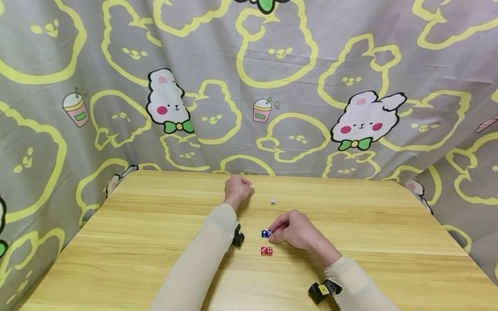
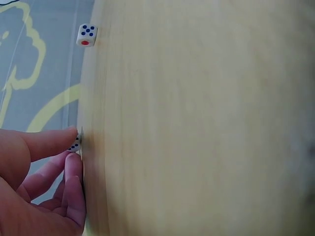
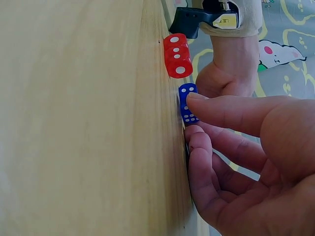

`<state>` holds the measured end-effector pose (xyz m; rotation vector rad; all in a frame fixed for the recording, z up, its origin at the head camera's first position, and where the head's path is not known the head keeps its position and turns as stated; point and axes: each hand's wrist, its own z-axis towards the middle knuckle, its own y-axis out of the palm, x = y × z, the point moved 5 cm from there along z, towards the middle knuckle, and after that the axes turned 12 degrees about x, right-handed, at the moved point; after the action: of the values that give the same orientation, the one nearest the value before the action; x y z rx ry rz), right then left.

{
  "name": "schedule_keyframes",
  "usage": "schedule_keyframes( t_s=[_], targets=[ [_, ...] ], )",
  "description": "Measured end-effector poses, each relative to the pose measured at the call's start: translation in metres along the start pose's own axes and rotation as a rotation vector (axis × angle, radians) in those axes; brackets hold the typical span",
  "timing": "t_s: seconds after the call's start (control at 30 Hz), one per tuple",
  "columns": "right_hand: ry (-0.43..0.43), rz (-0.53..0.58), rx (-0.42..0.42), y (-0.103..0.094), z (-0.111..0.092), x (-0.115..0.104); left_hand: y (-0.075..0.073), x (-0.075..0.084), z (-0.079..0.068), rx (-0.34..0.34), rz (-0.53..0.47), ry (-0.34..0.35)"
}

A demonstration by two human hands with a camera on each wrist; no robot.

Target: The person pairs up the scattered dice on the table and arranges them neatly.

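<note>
Toward the back of the table my left hand [image 1: 236,188] pinches a white die [image 1: 252,186] between thumb and fingers. In the left wrist view part of that die [image 2: 75,144] shows between the fingertips, low over the wood. A second white die [image 1: 273,201] sits on the table to its right. Nearer to me, my right hand [image 1: 296,229] pinches the right one of two blue dice, the held die [image 1: 270,233] standing right beside the other blue die [image 1: 264,233]. The right thumb partly covers the blue dice in the right wrist view.
Two red dice [image 1: 266,251] sit side by side on the wooden table [image 1: 128,233], just in front of the blue ones. A patterned grey curtain [image 1: 218,108] hangs along the table's back edge. Each forearm carries a black wrist camera [image 1: 320,292] over a cream sleeve.
</note>
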<state>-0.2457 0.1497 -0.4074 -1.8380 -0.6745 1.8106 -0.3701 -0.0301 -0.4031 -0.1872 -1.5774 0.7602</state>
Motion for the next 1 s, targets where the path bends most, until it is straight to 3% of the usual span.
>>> schedule_keyframes(
  t_s=[0.63,1.0],
  targets=[
    [0.012,0.008,-0.007,-0.0007,-0.0008,-0.0008,-0.0068,-0.0027,0.0006,-0.071,0.002,0.02],
    [-0.002,0.0,-0.01,-0.0019,-0.0008,-0.0014,-0.0053,-0.0024,-0.0042,-0.162,-0.057,0.002]
  ],
)
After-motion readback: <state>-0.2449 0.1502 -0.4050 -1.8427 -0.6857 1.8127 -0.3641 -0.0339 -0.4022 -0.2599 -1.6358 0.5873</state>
